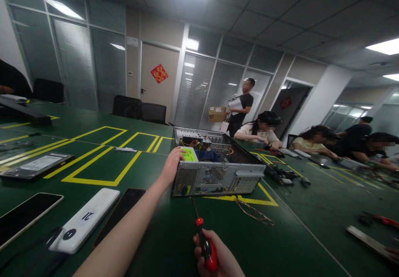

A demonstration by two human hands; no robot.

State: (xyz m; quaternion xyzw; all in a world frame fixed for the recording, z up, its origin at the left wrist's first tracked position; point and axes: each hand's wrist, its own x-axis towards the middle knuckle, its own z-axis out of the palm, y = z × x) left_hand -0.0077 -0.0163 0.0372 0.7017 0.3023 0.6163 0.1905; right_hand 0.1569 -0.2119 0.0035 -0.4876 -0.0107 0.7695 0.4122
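Observation:
An open grey computer case (215,166) lies on its side on the green table (174,235), with wires and a green-labelled part showing inside. My left hand (172,165) grips the case's near left corner, fingers curled over the top edge. My right hand (215,258) is closed round the red-and-black handle of a screwdriver (204,241). Its thin shaft points up toward the back panel of the case.
A white power bank (85,221) and dark phones (26,212) lie at the near left, a flat panel (37,164) farther left. Loose wire (254,212) lies by the case. Several seated people work at the right; one stands behind holding a cardboard box (217,113).

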